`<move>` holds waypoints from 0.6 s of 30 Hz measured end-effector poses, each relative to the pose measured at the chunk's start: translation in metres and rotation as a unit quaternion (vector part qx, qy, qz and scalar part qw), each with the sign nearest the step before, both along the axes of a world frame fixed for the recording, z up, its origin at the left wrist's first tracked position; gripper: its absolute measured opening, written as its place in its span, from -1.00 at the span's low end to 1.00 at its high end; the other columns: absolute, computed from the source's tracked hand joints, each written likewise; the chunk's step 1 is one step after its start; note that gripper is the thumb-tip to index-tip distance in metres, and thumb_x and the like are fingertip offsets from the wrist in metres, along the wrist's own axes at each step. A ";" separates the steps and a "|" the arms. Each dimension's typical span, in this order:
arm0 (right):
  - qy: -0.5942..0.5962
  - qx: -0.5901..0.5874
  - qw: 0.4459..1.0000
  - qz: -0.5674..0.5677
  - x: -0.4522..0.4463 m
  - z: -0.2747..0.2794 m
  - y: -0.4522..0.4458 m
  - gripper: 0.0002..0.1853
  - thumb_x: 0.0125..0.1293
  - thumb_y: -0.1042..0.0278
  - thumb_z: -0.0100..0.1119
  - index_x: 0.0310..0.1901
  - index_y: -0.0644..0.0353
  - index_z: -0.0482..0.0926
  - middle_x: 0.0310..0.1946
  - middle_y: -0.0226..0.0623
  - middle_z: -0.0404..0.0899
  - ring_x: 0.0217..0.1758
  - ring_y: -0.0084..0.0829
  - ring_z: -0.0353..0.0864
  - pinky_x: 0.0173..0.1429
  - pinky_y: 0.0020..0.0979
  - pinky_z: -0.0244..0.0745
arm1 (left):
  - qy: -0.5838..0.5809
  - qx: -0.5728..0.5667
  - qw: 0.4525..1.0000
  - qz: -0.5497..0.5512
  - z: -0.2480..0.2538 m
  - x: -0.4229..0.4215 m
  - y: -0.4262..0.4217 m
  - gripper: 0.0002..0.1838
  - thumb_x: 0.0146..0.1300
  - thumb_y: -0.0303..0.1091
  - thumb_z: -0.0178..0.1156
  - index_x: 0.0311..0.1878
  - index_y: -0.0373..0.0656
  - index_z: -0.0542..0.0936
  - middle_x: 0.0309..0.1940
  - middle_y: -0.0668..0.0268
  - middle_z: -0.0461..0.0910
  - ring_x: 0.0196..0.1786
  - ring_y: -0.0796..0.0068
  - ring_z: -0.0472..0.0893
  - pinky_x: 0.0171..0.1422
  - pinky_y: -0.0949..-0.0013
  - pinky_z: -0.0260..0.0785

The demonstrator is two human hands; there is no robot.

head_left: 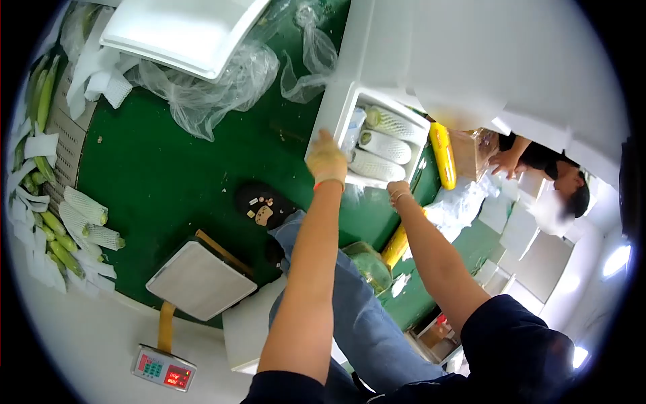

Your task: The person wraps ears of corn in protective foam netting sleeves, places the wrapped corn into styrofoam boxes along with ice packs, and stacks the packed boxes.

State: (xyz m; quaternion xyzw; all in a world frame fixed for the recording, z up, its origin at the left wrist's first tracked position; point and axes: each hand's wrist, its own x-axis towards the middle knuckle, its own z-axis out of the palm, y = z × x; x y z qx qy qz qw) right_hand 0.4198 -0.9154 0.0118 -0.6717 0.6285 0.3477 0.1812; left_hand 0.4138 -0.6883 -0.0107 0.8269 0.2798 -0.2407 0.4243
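A white foam box (422, 128) holds several corn ears (385, 144) in white foam-net sleeves, lying side by side, with a clear plastic pouch (354, 128) along one wall. My left hand (327, 160) is at the box's left side, its fingers bent against the edge and slightly blurred. At the near right corner, my right hand (399, 192) has its fingers closed on the rim. The fingertips of both hands are partly hidden.
Loose corn ears (47, 94) and netted ears (84, 215) line the left side. A scale platform (202, 279) with its display (165, 367) stands lower left. Plastic film (215, 87) and a foam lid (182, 30) lie above. Another person (538, 155) works at right, beside yellow rolls (443, 155).
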 end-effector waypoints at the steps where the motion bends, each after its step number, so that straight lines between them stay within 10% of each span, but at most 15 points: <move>1: 0.022 -0.042 0.947 0.316 -0.006 0.002 0.004 -0.43 0.21 0.22 0.07 0.21 0.29 0.21 0.17 0.10 0.32 0.01 0.00 0.56 0.04 -0.06 0.50 | 0.096 -0.033 0.995 -0.009 0.002 -0.006 0.003 -0.33 0.15 -0.47 0.03 0.35 -0.26 0.08 0.15 -0.12 0.40 0.03 0.01 0.58 0.03 0.12 0.47; 2: 0.042 -0.088 0.796 0.598 -0.008 -0.001 0.006 -0.36 0.09 0.29 0.15 0.20 0.33 0.21 0.20 0.17 0.26 0.10 0.00 0.51 0.14 -0.13 0.46 | 0.084 -0.035 0.996 0.000 0.000 -0.006 0.001 -0.33 0.15 -0.47 0.03 0.35 -0.26 0.08 0.15 -0.12 0.40 0.03 0.01 0.58 0.03 0.12 0.47; 10: 0.007 -0.008 0.783 0.621 -0.060 0.023 0.027 -0.01 0.00 0.18 0.33 0.35 0.46 -0.06 0.23 0.31 0.14 0.28 0.16 0.23 0.39 -0.19 0.18 | 0.088 -0.013 0.995 0.049 -0.016 -0.027 -0.027 -0.37 0.17 -0.41 0.05 0.31 -0.33 0.12 0.09 -0.18 0.44 -0.10 -0.06 0.63 -0.07 0.10 0.51; 13: -0.067 0.090 0.726 0.678 -0.050 0.072 0.071 -0.11 0.01 0.25 0.31 0.31 0.38 0.04 0.18 0.22 0.21 0.23 0.12 0.30 0.30 -0.17 0.30 | 0.101 -0.038 0.991 0.082 -0.014 -0.036 -0.029 -0.36 0.26 -0.28 -0.11 0.37 -0.34 0.04 0.22 -0.32 0.28 -0.04 -0.10 0.61 -0.01 0.09 0.49; 16: -0.197 0.232 0.669 0.678 -0.009 0.125 0.153 -0.29 0.03 0.36 0.23 0.23 0.31 0.18 0.10 0.11 0.28 0.16 0.13 0.34 0.21 -0.12 0.35 | 0.120 -0.163 0.977 0.073 0.029 -0.073 -0.005 -0.08 0.00 -0.06 0.25 0.35 -0.33 0.09 0.15 -0.14 0.40 0.19 -0.02 0.47 0.18 0.14 0.40; 18: -0.244 0.236 0.550 0.763 0.032 0.121 0.205 -0.31 0.03 0.36 0.23 0.22 0.31 0.19 0.08 0.08 0.29 0.12 0.09 0.36 0.18 -0.12 0.36 | 0.084 -0.198 0.970 0.111 0.047 -0.106 0.029 -0.30 0.05 -0.17 0.22 0.27 -0.21 0.28 0.10 -0.02 0.48 0.17 0.03 0.48 0.28 0.21 0.31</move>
